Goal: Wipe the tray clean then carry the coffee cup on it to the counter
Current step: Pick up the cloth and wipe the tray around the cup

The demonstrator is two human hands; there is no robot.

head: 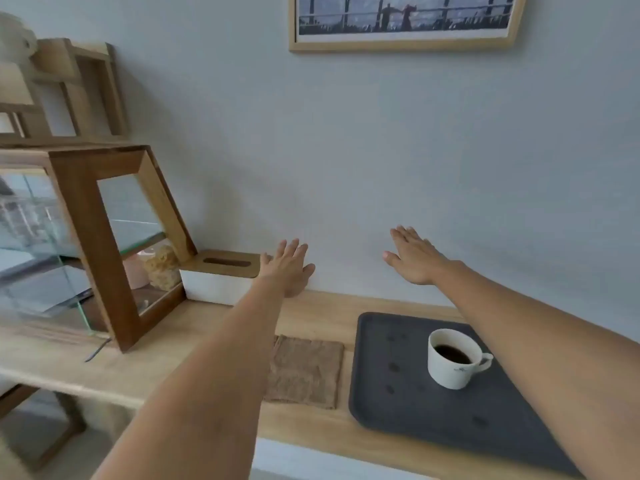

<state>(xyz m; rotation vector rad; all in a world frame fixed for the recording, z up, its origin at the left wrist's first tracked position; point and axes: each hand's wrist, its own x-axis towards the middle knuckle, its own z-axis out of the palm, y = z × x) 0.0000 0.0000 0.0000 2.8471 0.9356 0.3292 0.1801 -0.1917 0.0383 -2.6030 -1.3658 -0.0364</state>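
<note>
A dark grey tray (398, 396) lies on the wooden counter (194, 337) at the right, with several small dark spots on its surface. A white coffee cup (450, 365) full of black coffee stands on the tray, handle to the right. A folded brown cloth (304, 372) rests on the counter just left of the tray. My left hand (289, 268) is stretched forward, flat and empty, above the counter's back edge. My right hand (414, 256) is likewise extended with fingers spread, holding nothing, beyond the tray near the wall.
A white tissue box with a wooden lid (221, 277) sits at the back, left of my left hand. A wood-and-glass display case (104, 244) fills the left side. A framed picture (405, 22) hangs on the pale wall.
</note>
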